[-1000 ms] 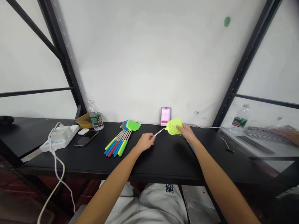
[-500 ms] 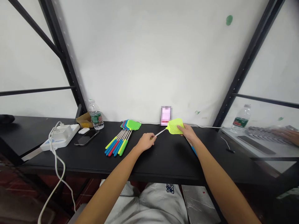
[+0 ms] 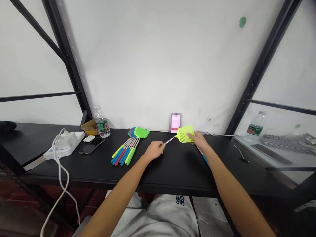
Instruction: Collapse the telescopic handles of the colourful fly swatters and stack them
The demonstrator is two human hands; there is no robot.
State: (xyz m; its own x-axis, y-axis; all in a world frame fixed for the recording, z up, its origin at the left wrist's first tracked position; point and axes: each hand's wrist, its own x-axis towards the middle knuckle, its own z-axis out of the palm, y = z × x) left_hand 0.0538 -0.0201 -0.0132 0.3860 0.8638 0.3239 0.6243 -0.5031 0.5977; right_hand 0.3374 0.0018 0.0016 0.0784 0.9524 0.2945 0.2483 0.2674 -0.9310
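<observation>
A yellow-green fly swatter (image 3: 184,134) with a thin metal rod is held just above the black table (image 3: 172,168). My left hand (image 3: 154,150) is closed around the lower end of the rod. My right hand (image 3: 198,140) pinches the right edge of the mesh head. A blue handle (image 3: 205,160) of another swatter shows under my right forearm. To the left lies a fanned pile of several swatters (image 3: 129,146) with green, blue, yellow and red handles.
A water bottle (image 3: 101,121), a cardboard box (image 3: 90,126), a phone (image 3: 90,146), a white earbud case (image 3: 88,138) and a power strip with cable (image 3: 65,143) sit at the left. A small pink screen (image 3: 175,122) leans on the wall. Another bottle (image 3: 254,126) stands at the right.
Both of my hands and the swatter have stayed almost still. Another person's hand at the far right edge has left the view.
</observation>
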